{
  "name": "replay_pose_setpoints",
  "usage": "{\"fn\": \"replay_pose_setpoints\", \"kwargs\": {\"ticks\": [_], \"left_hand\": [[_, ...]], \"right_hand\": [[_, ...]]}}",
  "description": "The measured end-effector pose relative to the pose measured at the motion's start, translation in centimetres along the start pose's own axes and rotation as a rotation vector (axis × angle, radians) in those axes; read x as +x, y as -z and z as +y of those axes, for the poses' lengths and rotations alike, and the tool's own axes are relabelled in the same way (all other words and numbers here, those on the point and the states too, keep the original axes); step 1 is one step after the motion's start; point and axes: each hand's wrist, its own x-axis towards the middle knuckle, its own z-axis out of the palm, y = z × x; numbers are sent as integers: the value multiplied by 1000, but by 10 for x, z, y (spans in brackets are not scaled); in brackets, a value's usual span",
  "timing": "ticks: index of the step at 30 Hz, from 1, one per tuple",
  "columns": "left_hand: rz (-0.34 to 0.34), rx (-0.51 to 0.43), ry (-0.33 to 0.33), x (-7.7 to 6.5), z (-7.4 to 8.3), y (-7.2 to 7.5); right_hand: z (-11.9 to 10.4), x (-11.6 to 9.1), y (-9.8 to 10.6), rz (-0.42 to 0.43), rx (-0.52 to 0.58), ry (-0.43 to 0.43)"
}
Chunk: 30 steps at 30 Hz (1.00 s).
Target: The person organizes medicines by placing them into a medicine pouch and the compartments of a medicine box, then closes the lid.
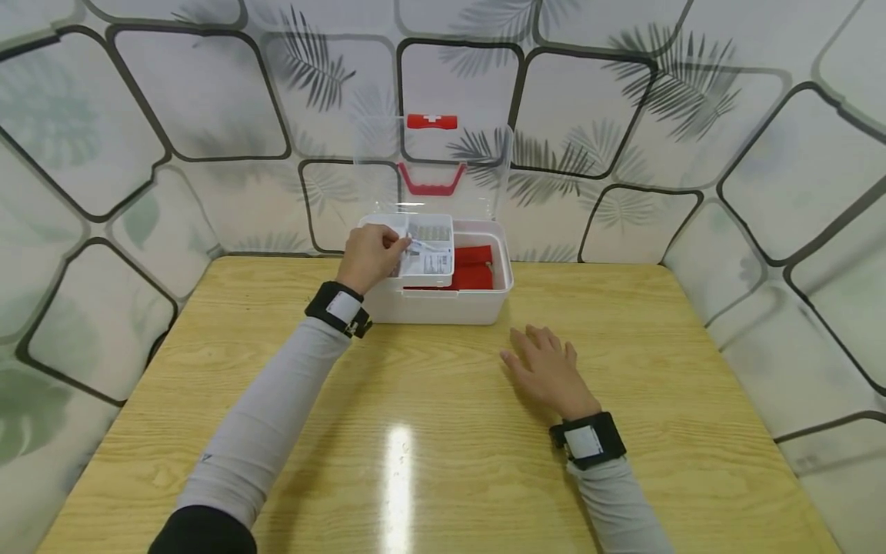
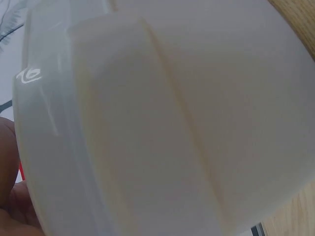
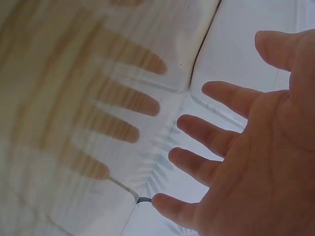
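Observation:
In the head view a white first-aid box (image 1: 443,309) stands at the table's back, its clear lid (image 1: 443,204) raised. A white divided tray (image 1: 424,280) sits in its left part, holding small packs. My left hand (image 1: 369,258) reaches over the tray, thumb and fingertips pinching a slim white-and-blue packet (image 1: 424,245). The left wrist view is mostly the box's white wall (image 2: 206,108), with the fingers (image 2: 7,162) partly hidden behind its rim. My right hand (image 1: 547,373) is over the table, right of the box, fingers spread and holding nothing; its palm (image 3: 256,172) shows in the right wrist view.
Red pouches (image 1: 474,269) lie in the box's right part, beside the tray. A red handle (image 1: 432,181) and a red latch with a white cross (image 1: 432,121) are on the lid. Behind the wooden table (image 1: 457,431) hangs patterned cloth (image 1: 228,100).

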Motion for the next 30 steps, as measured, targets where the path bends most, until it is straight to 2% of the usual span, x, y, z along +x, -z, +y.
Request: {"fn": "replay_pose_setpoints", "kwargs": {"ticks": [13,22,30], "left_hand": [[-10,-6,45,-5,-8,-8],[6,-23,30,-9,-12,-17],[32,-26,6,-13,-15,-21]], "right_hand": [[-1,0,-1,3,0,17],[1,0,-1,-12,-7,20],[1,0,0,2,38,9]]}}
